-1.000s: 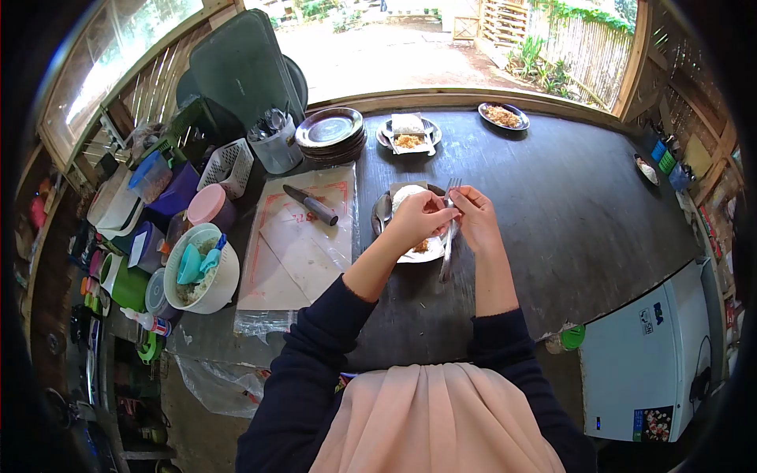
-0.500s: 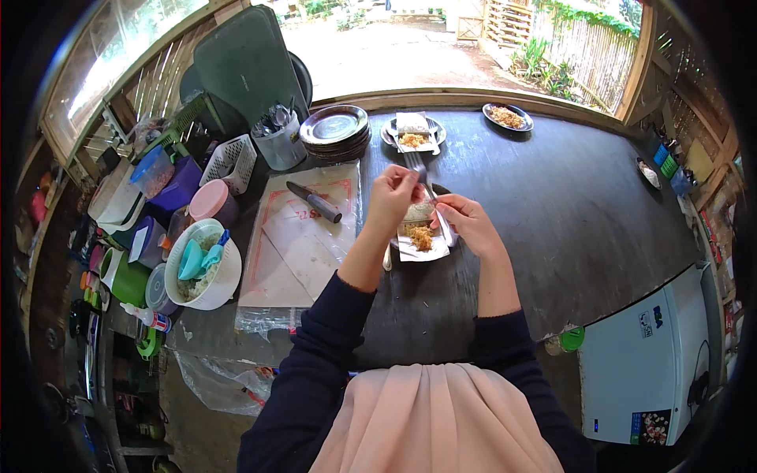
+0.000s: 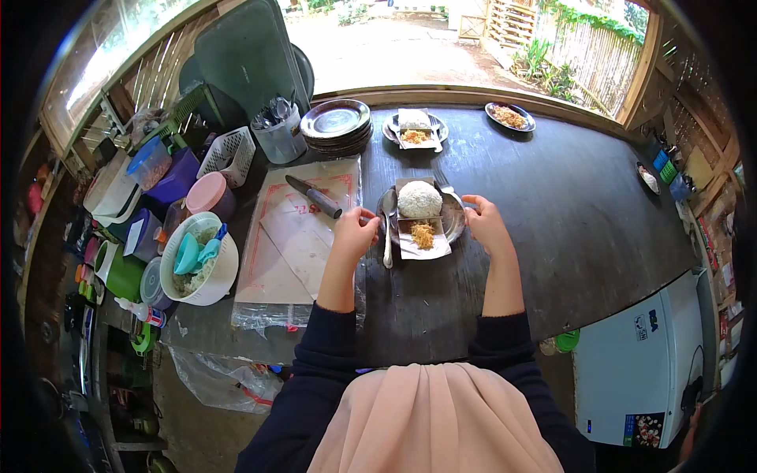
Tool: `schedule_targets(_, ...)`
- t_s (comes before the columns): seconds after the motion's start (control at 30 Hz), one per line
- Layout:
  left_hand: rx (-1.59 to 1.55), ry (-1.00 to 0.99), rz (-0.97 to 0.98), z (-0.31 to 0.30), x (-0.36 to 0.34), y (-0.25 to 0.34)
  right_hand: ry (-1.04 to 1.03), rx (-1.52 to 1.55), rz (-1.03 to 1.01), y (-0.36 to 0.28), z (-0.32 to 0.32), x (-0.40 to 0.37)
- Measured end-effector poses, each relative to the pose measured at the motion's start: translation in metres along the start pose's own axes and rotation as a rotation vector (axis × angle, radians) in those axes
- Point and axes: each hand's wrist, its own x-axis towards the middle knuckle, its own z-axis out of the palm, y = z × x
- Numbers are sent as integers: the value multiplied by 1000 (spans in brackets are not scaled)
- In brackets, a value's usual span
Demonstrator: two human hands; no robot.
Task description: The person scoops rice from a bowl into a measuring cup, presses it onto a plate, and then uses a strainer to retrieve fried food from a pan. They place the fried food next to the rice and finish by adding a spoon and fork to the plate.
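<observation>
A metal plate [image 3: 456, 219] lies on the dark table [image 3: 568, 221] in front of me. It is lined with paper and carries a white rice mound [image 3: 419, 199] and a small heap of brown-yellow topping [image 3: 423, 234]. A spoon [image 3: 387, 232] rests along its left side, and a fork [image 3: 445, 184] lies at its back right. My left hand [image 3: 353, 234] is curled at the plate's left rim beside the spoon. My right hand [image 3: 486, 223] grips the right rim.
A knife [image 3: 314, 197] lies on a plastic-covered sheet [image 3: 288, 252] to the left. Beyond are a white bowl with a teal scoop [image 3: 197, 264], a pink-lidded tub [image 3: 206, 193], a cutlery holder [image 3: 277, 135], stacked plates [image 3: 335, 124] and two served plates [image 3: 412, 130] [image 3: 510, 117]. A white appliance [image 3: 639, 363] stands at the right.
Both hands were raised over the plate handling the fork and spoon. The cutlery now lies on the plate, and the hands have dropped to its left and right rims.
</observation>
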Motion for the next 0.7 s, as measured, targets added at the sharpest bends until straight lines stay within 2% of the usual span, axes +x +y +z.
schedule_targets(0.03, -1, 0, -2, 0, 0, -10, 7, -54, -16, 5, -1, 3)
schedule_targets(0.1, 222, 71, 100, 1, 1, -20, 14, -110, -35, 14, 0, 9)
schedule_targets(0.13, 153, 27, 15, 2, -1, -19, 5, -172, -23, 19, 0, 11)
schedule_targets(0.23, 45, -55, -67, 8, -4, -17, 1, -239, -2, 27, 3, 13)
schedule_targets(0.4, 130, -106, -4, 18, 0, -24, -16, -312, -23, 27, 11, 12)
schedule_targets(0.47, 133, -100, 15, 21, 0, -25, -30, -326, 29, 18, 16, 6)
schedule_targets(0.5, 102, -88, 2, 23, -1, -25, -28, -326, 30, 9, 17, 2)
schedule_targets(0.57, 71, -77, -12, 25, -1, -25, -83, -281, 172, -5, 18, -6)
schedule_targets(0.7, -84, -89, -100, 27, 0, -25, -98, -182, 160, 1, 16, -5)
